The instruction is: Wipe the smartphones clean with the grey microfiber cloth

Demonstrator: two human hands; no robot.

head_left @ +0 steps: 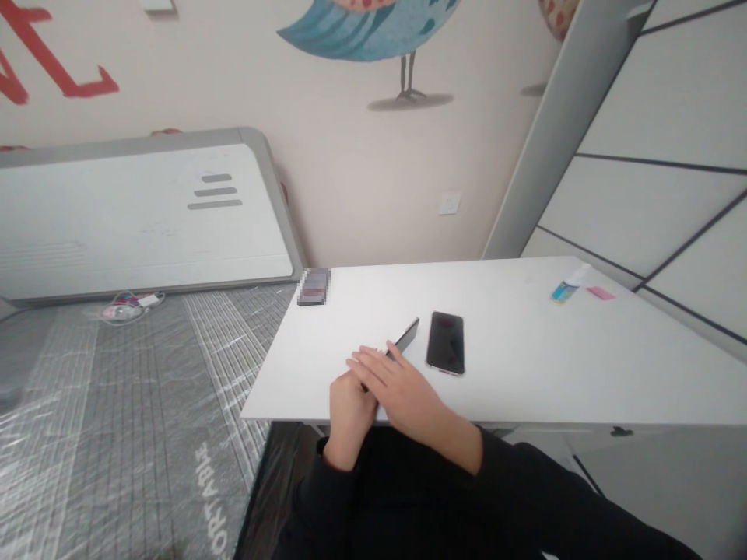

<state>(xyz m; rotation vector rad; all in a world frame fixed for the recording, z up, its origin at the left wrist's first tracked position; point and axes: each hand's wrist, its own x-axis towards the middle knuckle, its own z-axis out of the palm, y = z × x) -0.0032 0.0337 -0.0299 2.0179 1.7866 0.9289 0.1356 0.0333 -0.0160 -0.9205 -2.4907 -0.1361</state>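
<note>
Here, in the head view, both hands meet at the near edge of the white table [525, 365]. The right hand [402, 389] lies over the left hand [348, 408], and together they hold a thin dark phone case [407, 337], tilted up off the table with its far end raised. The right fingers curl around its near end; how firmly the left hand grips underneath I cannot tell, since the right hand hides it. Just beside the case, to its right, a black phone [446, 343] lies flat with its screen up, apart from it. So the case is off the phone and in hand, and the phone lies bare and untouched. Far off on the table sit a small bottle [567, 286], a pink slip [600, 293] and a blurred dark box [313, 286].
</note>
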